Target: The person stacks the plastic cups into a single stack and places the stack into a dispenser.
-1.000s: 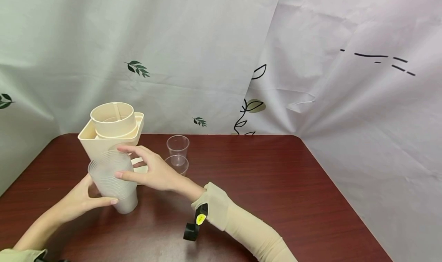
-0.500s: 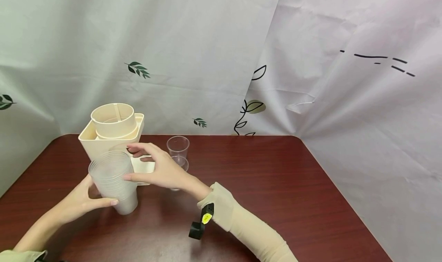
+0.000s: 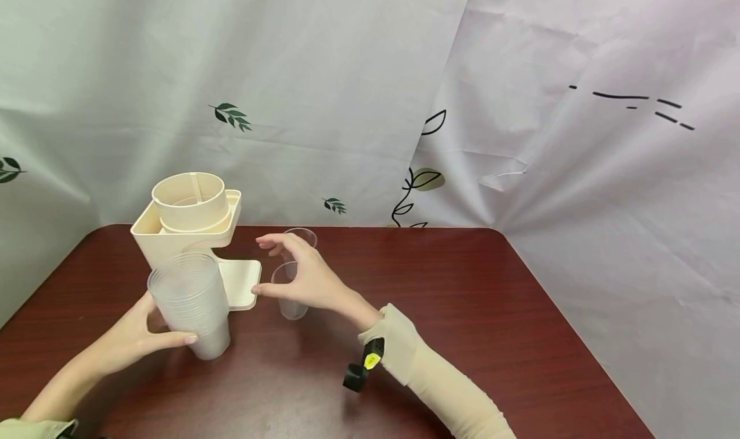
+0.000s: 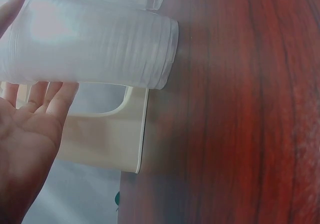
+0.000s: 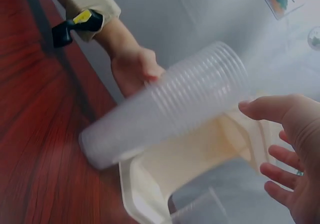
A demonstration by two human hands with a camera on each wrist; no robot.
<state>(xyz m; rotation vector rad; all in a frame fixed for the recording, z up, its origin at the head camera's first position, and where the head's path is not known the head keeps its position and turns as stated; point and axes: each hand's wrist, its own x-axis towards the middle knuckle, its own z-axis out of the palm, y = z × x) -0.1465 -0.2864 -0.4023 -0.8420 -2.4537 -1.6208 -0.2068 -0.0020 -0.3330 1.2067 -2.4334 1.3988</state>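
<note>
A tall stack of clear plastic cups (image 3: pixel 193 304) stands tilted in front of the cream stand. My left hand (image 3: pixel 135 336) holds it, thumb on the near side and fingers passing behind. In the left wrist view, the fingers (image 4: pixel 62 99) show against the stack's side. My right hand (image 3: pixel 306 278) is to the right of the stack, thumb and fingers spread apart, with nothing visibly held. Two loose clear cups stand by that hand: a nearer cup (image 3: pixel 293 308) and a farther cup (image 3: pixel 306 234), both partly hidden by it.
The cream plastic stand (image 3: pixel 185 243) has a round open tube (image 3: pixel 191 201) on top and a flat base plate (image 3: pixel 239 281) reaching right. It sits at the back left of the dark red wooden table (image 3: pixel 433 330). Patterned white sheets (image 3: pixel 347 105) hang behind.
My right hand has drawn away from the stack's rim and moved right to the loose cups. My left hand and the stack stay in place.
</note>
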